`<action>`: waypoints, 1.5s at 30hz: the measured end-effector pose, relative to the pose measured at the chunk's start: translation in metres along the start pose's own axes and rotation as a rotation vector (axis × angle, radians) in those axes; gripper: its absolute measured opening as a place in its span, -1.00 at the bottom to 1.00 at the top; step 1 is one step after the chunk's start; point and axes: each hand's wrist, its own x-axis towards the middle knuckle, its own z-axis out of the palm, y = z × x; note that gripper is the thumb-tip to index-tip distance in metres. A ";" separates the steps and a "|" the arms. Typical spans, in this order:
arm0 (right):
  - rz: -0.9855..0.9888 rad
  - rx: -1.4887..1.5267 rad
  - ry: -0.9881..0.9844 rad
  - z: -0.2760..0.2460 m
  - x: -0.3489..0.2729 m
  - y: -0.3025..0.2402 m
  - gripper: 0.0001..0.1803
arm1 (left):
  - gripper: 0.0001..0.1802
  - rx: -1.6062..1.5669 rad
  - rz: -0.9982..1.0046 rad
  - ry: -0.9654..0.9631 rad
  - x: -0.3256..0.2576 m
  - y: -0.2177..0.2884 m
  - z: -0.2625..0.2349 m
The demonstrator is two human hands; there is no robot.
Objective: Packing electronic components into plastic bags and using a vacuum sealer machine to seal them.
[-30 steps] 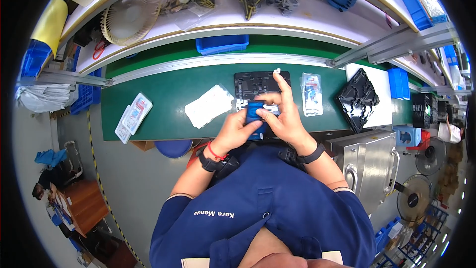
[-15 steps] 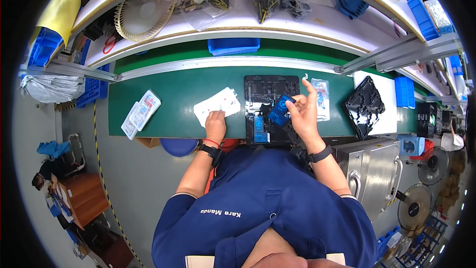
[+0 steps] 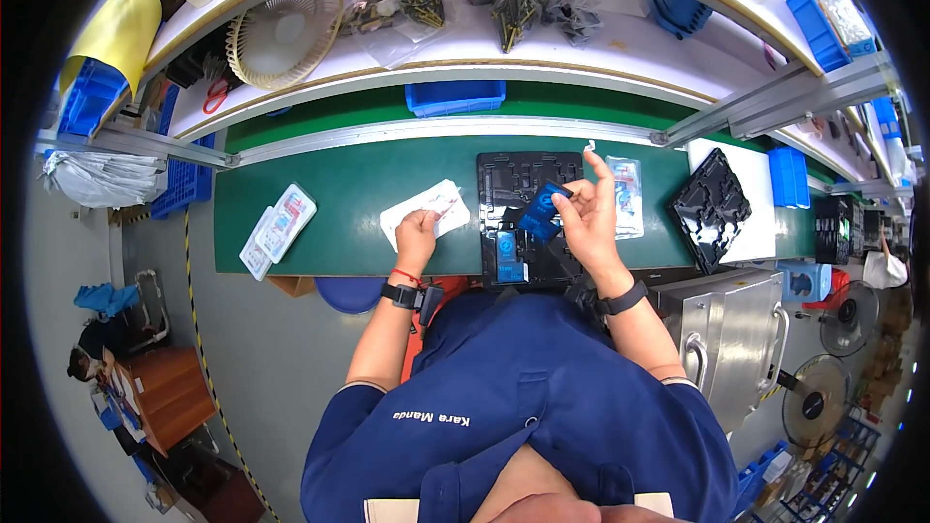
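My left hand [image 3: 417,235] is closed, fingertips pinched together, over the near edge of some white printed sheets [image 3: 448,205]. Whatever sits in that pinch is too small to make out. Held tilted in my right hand [image 3: 589,223], between thumb and fingers, is a flat black-and-blue battery [image 3: 539,217]. The index finger of that hand points up, with a small white bit [image 3: 589,146] at its tip. Below the held battery lies a black moulded tray [image 3: 492,196]. Another black-and-blue battery [image 3: 507,246] rests in the tray's near left part.
Clear packs with printed inserts [image 3: 289,218] lie at the left of the green table [image 3: 339,165]. Another clear pack [image 3: 628,196] is right of the tray. A second black tray [image 3: 712,208] sits on a white board. Beyond the table runs a shelf [image 3: 620,58] with bagged parts.
My left hand has drawn slightly toward me and left, its fingers curling from lying on the white sheets into a pinch. My right hand keeps the battery, shifted slightly left.
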 end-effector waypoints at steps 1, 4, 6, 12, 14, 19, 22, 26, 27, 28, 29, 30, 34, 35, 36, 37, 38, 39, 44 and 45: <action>-0.041 0.022 0.011 0.000 0.002 -0.002 -0.30 | -0.84 -0.152 -0.126 -0.030 0.000 0.016 -0.006; -0.117 0.132 0.034 0.008 0.007 -0.016 -0.31 | -0.88 -0.146 0.053 -0.069 0.001 0.069 -0.023; -0.133 0.109 0.041 0.010 0.011 -0.018 -0.32 | -0.90 -0.130 0.094 -0.062 -0.002 0.095 -0.029; -0.378 -0.127 -0.025 0.014 0.014 -0.017 -0.35 | -0.84 -0.179 0.251 -0.083 -0.010 0.116 -0.034; -0.383 -0.136 -0.032 0.014 0.012 -0.019 -0.35 | -0.84 -0.168 0.265 -0.139 -0.012 0.122 -0.035; -0.419 -0.089 0.029 0.006 0.009 -0.027 -0.36 | -0.85 -0.134 0.269 -0.074 -0.013 0.118 -0.032; -0.425 -0.163 -0.037 0.003 0.008 -0.028 -0.36 | -0.85 -0.132 0.278 -0.082 -0.014 0.123 -0.032; -0.302 -0.040 -0.027 0.009 0.001 -0.020 -0.38 | -0.88 -0.167 0.354 -0.183 -0.013 0.132 -0.032; -0.232 0.089 -0.039 0.009 0.000 -0.021 -0.38 | -0.88 -0.166 0.353 -0.180 -0.013 0.132 -0.032; -0.233 0.090 -0.041 0.010 -0.001 -0.024 -0.38 | -0.90 -0.281 0.261 -0.302 -0.014 0.131 -0.032; -0.181 0.245 -0.036 0.011 -0.001 -0.026 -0.38 | -0.90 -0.395 0.168 -0.422 -0.015 0.130 -0.032; -0.129 0.398 -0.030 0.012 -0.002 -0.029 -0.38 | -0.90 -0.395 0.168 -0.422 -0.016 0.129 -0.032; -0.148 0.183 -0.083 0.013 -0.007 -0.027 -0.35 | -0.77 -0.702 -0.072 -0.551 -0.021 0.129 -0.027; -0.249 0.074 -0.188 0.009 -0.006 -0.024 -0.30 | -0.73 -0.744 -0.071 -0.538 -0.021 0.131 -0.024; -0.209 -0.005 -0.195 0.007 -0.010 -0.028 -0.26 | -0.73 -0.744 -0.070 -0.542 -0.020 0.133 -0.023; -0.289 -0.002 -0.161 0.007 -0.010 -0.027 -0.23 | -0.72 -0.759 -0.029 -0.511 -0.019 0.137 -0.023; -0.369 -0.001 -0.126 0.007 -0.009 -0.026 -0.19 | -0.71 -0.775 0.012 -0.482 -0.018 0.140 -0.021; -0.367 -0.007 -0.120 0.007 -0.010 -0.026 -0.19 | -0.71 -0.779 0.013 -0.489 -0.017 0.138 -0.017; 0.006 0.414 -0.186 0.004 -0.023 -0.011 -0.03 | -0.69 -1.171 -0.027 -0.528 -0.020 0.141 0.008; 0.035 0.385 -0.113 0.001 -0.023 -0.010 -0.05 | -0.69 -1.175 -0.026 -0.540 -0.019 0.143 0.011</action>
